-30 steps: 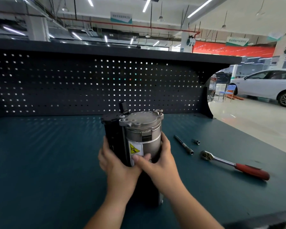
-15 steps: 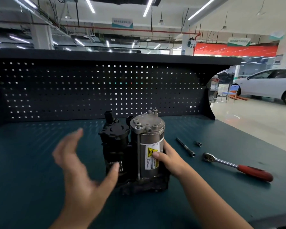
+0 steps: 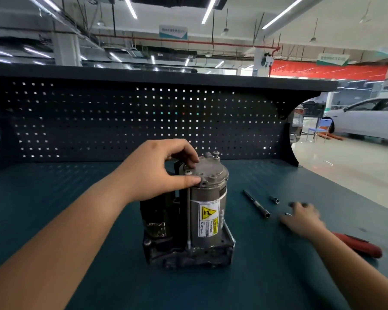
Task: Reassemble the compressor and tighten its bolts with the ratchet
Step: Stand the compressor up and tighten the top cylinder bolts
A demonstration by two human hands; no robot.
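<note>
Left hand point(image 3: 157, 168): fingers and thumb curled on top cap of compressor point(image 3: 202, 211), from its 10 o'clock; likely steadies it.
Compressor: upright, middle of bench point(image 3: 54, 198).
At its 3 o'clock: extension bar point(image 3: 257, 203) and small socket point(image 3: 274, 199), loose, within reach.
Right hand point(image 3: 302, 220): blurred, over head end of ratchet point(image 3: 356, 245), probably reaching; cannot tell finger state.

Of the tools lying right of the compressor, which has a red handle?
The ratchet, the one lying nearest the camera. The long extension bar and the short socket farther back are bare metal.
</note>
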